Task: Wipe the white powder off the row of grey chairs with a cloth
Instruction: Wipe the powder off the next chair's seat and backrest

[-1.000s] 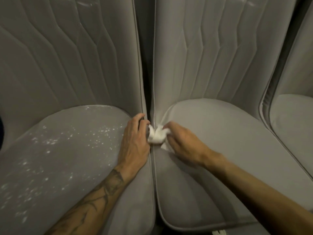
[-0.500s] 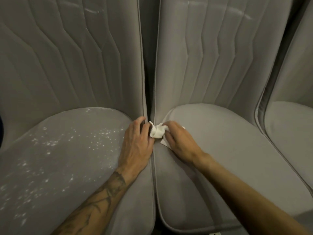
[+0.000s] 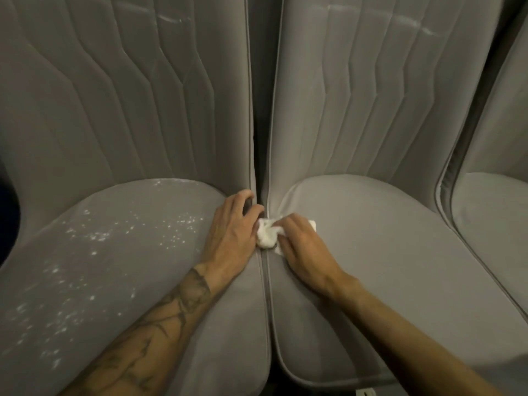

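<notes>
Right, the cloth [image 3: 267, 237], white and bunched into a wad, sits far back on the seam where two seats meet, on the inner edge of the middle seat [image 3: 385, 252]. The right hand [image 3: 303, 250] covers most of it, fingers curled over and gripping the wad, probably to work it into the crack where powder collects. The left hand [image 3: 231, 235] lies on the right edge of the left seat [image 3: 128, 281], fingers bent toward the gap [image 3: 264, 281], thumb side touching the cloth. I can't tell if it pinches the cloth or only pushes the seats apart.

White powder [image 3: 94, 235] speckles the left seat from its middle to its left edge, unwiped. The middle seat looks clean, so I'd judge it done and the left seat next. A third seat [image 3: 491, 218] shows at the right, with no powder visible. There are faint white streaks high on the backrests [image 3: 423, 30].
</notes>
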